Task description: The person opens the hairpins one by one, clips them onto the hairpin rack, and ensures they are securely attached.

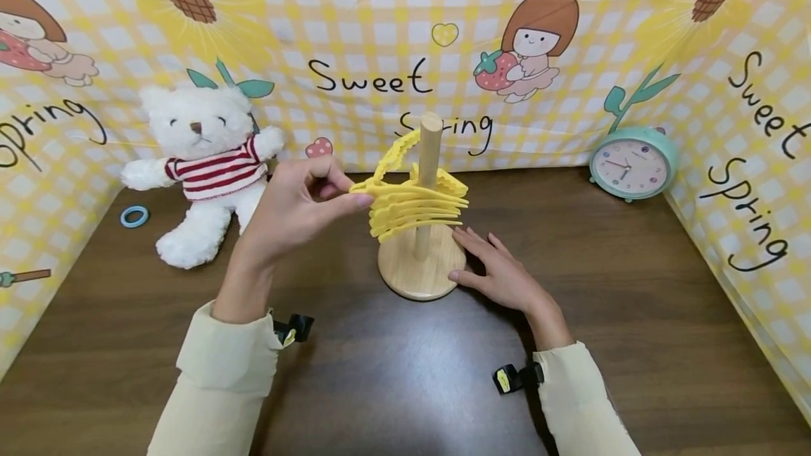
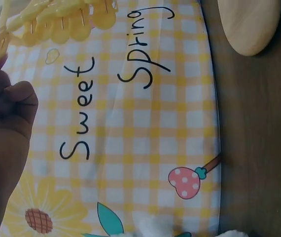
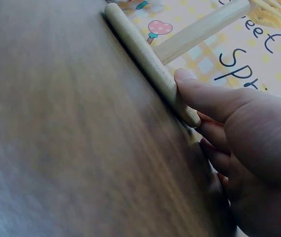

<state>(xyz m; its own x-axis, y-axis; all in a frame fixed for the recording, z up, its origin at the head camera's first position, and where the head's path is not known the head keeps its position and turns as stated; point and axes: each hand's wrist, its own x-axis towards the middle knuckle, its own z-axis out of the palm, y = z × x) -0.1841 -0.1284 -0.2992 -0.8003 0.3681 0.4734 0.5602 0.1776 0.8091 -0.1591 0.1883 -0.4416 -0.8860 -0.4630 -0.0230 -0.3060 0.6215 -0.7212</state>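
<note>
My left hand [image 1: 298, 206] pinches the handle end of a yellow hair claw clip [image 1: 412, 206] between thumb and fingers. The clip's two toothed halves are spread, one in front of the upright post [image 1: 431, 146] of a wooden stand and the other partly hidden behind it. From the left wrist view, the toothed edge of the clip [image 2: 64, 22] shows beyond the fingertips. Low on the right, my right hand [image 1: 497, 269] holds the rim of the stand's round base [image 1: 421, 283]. The right wrist view shows that thumb over the rim and fingers at the side.
A white teddy bear [image 1: 218, 178] in a striped shirt sits at the back left, near a small blue ring [image 1: 134, 217]. A mint alarm clock [image 1: 633, 164] stands at the back right. Yellow checked cloth [image 1: 380, 20] lines the back and sides of the brown table [image 1: 665, 301].
</note>
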